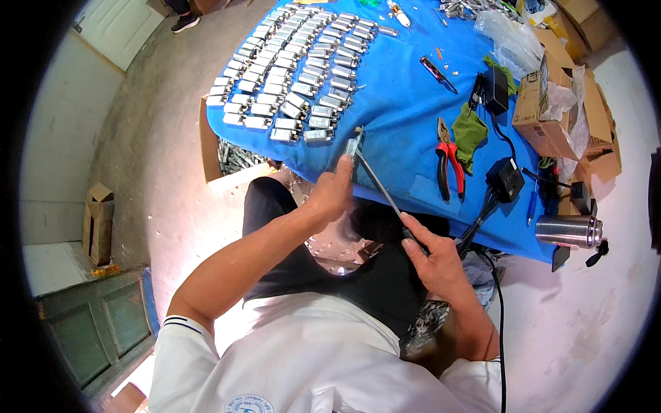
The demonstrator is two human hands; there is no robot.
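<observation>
My left hand (pixel 335 186) is closed around a small silver rectangular metal piece (pixel 352 146), held upright at the near edge of the blue-covered table. In my right hand (pixel 438 259) is a long thin metal tool (pixel 381 184) with a dark handle; I cannot tell whether it is a file or a screwdriver. Its far end meets the silver piece beside my left fingertips. Just beyond, at the left, similar silver pieces (pixel 303 74) lie in several slanting rows on the cloth, many with brass-and-dark ends. Fine detail on the held piece is too small to tell.
Red-and-black pliers (pixel 451 162) and a green cloth (pixel 469 134) lie to the right on the blue cloth (pixel 396 82). Black adapters (pixel 506 179) with cables, a steel flask (pixel 568 230) and an open cardboard box (pixel 551 103) stand farther right. Another box (pixel 210 148) holds metal parts below the table.
</observation>
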